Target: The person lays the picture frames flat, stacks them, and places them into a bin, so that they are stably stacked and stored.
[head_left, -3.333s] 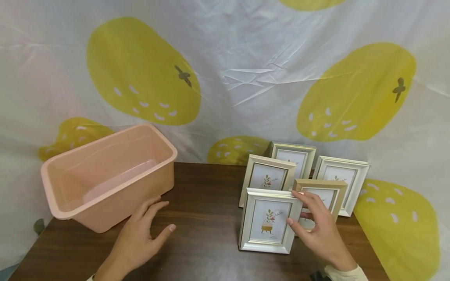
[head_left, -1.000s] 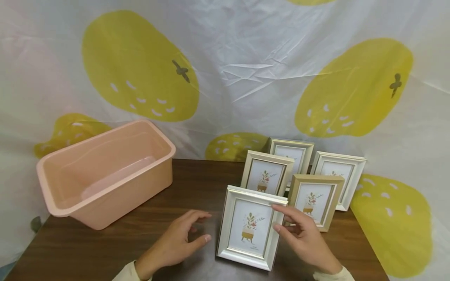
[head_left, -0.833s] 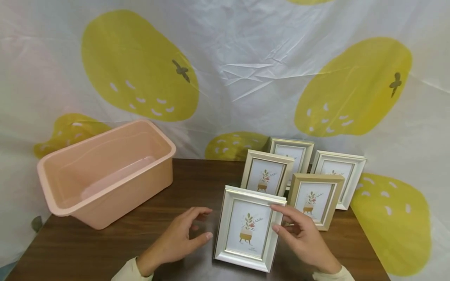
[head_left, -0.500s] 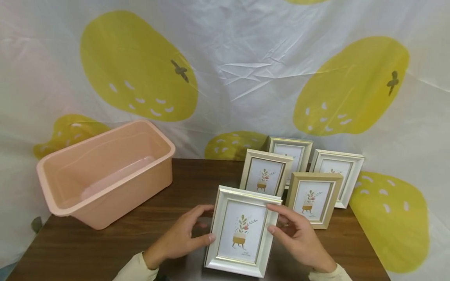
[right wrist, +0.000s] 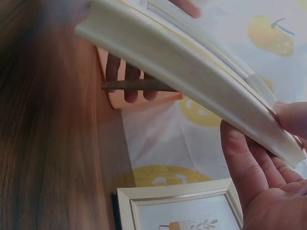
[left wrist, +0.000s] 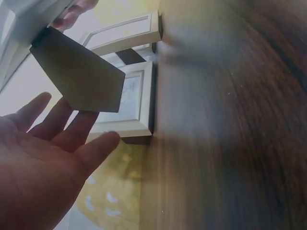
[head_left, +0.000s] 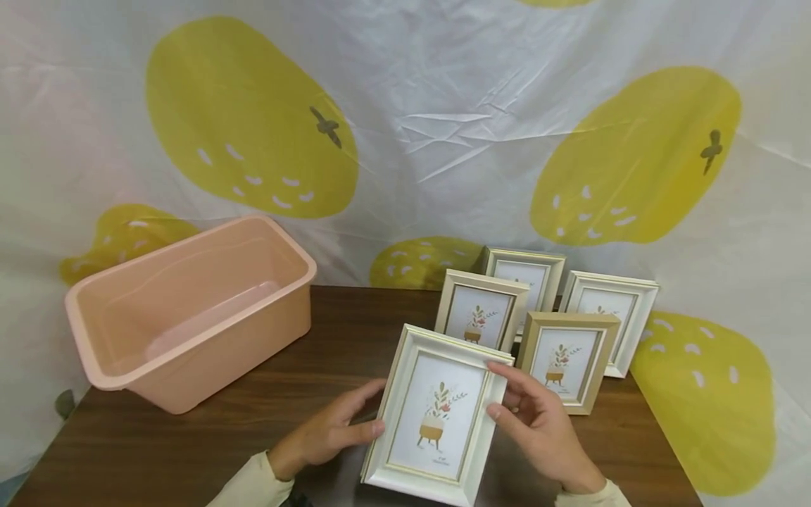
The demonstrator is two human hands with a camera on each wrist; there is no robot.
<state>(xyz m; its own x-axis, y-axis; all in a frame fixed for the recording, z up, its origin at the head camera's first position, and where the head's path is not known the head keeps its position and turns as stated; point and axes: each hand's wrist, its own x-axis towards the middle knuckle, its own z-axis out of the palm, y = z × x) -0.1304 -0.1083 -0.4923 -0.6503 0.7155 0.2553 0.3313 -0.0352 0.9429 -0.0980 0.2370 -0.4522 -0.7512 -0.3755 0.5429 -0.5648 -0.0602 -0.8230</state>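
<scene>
A silver-white picture frame (head_left: 437,415) with a potted-plant print leans back, clockwise-tilted, between my hands near the table's front. My right hand (head_left: 543,429) pinches its right side, thumb in front and fingers behind, as the right wrist view also shows. At the opposite side, my left hand (head_left: 329,429) has its thumb on the edge, with its fingers reaching behind. The left wrist view shows those fingers against the brown fold-out stand (left wrist: 81,74), which appears raised off the table. Part of the left fingers is hidden by the frame in the head view.
Several more frames stand at the right back: a champagne one (head_left: 452,310), a gold one (head_left: 589,401), a pale one (head_left: 557,267) and a white one (head_left: 627,352). A pink plastic bin (head_left: 253,352) stands left on the dark wood table (head_left: 355,331). A fruit-print cloth (head_left: 431,84) hangs behind.
The silver-white frame has come left and toward me from beside the gold frame, and leans back more. My left hand has moved right from near the bin and taken hold of its left edge.
</scene>
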